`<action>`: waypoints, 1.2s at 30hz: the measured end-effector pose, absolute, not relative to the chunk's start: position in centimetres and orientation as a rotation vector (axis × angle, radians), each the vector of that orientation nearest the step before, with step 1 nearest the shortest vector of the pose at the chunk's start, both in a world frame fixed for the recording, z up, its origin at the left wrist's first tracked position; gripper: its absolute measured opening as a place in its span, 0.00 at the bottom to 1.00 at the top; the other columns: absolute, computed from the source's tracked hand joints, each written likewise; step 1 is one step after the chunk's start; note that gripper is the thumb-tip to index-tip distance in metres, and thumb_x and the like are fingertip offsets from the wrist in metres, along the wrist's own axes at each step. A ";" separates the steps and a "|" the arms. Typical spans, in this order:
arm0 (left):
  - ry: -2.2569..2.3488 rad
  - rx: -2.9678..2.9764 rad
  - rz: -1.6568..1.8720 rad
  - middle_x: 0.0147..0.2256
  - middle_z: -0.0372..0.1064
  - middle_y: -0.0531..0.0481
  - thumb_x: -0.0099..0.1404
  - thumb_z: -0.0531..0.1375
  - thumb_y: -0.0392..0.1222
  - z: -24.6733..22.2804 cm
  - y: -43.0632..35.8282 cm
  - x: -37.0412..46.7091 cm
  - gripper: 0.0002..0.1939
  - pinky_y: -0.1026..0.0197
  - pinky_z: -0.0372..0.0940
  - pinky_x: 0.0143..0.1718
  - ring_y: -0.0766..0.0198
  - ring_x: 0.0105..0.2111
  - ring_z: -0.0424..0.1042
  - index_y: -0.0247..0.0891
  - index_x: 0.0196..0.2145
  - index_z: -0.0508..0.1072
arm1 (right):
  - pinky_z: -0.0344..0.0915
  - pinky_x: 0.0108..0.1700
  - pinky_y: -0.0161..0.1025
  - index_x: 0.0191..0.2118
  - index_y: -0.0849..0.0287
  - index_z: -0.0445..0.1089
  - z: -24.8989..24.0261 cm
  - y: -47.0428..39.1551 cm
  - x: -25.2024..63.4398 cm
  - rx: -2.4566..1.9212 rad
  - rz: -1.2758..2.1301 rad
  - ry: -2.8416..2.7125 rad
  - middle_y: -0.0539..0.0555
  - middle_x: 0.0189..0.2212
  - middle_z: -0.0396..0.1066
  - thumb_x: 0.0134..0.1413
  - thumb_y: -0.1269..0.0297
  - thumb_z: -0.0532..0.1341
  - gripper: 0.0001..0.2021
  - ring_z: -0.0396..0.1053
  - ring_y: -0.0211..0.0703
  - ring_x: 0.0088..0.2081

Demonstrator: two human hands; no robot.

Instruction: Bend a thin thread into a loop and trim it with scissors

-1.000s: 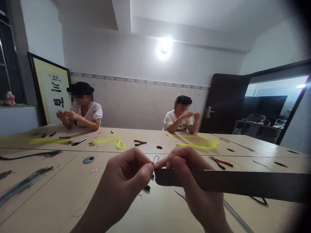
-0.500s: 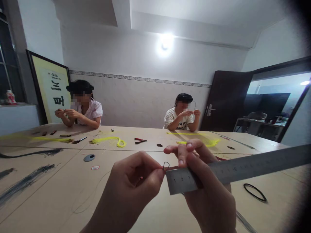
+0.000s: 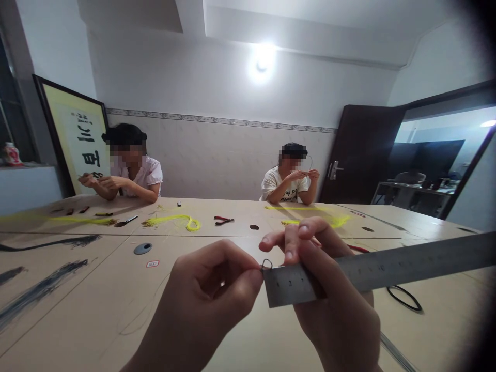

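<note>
My left hand (image 3: pixel 217 284) is closed in a pinch, thumb against forefinger, on a thin dark wire or thread. A small loop (image 3: pixel 266 260) of it rises from the fingertips at the left end of a steel ruler (image 3: pixel 418 266). Between thumb and fingers my right hand (image 3: pixel 337 305) grips this ruler, which slants up to the right edge of the view. Its fingertips rest close to the loop; whether they also hold the thread is hidden. Thin strands (image 3: pixel 134 323) curve over the table left of my left forearm.
On the table (image 3: pixel 217 351) lie red-handled pliers (image 3: pixel 223 221), yellow thread bundles (image 3: pixel 174 221), dark strand bundles (image 3: pixel 46 289), a grey disc (image 3: pixel 143 249) and a black ring (image 3: pixel 405 299). Two people (image 3: pixel 134 173) (image 3: pixel 289 178) sit across, hands raised. A dark door (image 3: pixel 360 155) stands at right.
The small loop looks a little smaller and rounder. Both hands and the ruler stay nearly in place, while the view has shifted slightly.
</note>
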State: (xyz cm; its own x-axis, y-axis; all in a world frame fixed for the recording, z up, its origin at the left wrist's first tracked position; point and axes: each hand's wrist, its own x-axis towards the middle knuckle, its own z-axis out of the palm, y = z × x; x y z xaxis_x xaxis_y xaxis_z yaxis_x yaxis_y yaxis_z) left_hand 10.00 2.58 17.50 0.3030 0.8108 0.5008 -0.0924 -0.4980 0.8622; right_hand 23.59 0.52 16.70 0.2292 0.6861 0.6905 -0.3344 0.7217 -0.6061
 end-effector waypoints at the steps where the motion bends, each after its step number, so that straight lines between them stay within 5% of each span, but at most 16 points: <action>1: 0.654 1.723 1.325 0.16 0.62 0.60 0.52 0.60 0.33 17.6 2.6 10.0 0.07 0.78 0.55 0.17 0.75 0.17 0.59 0.41 0.18 0.72 | 0.68 0.34 0.27 0.32 0.53 0.70 16.7 0.5 23.6 -0.362 0.721 -1.139 0.44 0.22 0.70 0.57 0.68 0.61 0.04 0.73 0.34 0.33; 36: 0.698 1.688 1.345 0.17 0.64 0.58 0.51 0.62 0.36 17.7 2.6 9.6 0.07 0.73 0.57 0.18 0.72 0.19 0.61 0.43 0.18 0.73 | 0.72 0.30 0.30 0.32 0.52 0.67 16.6 1.4 24.2 -0.348 0.839 -1.110 0.43 0.22 0.67 0.57 0.66 0.60 0.02 0.72 0.36 0.32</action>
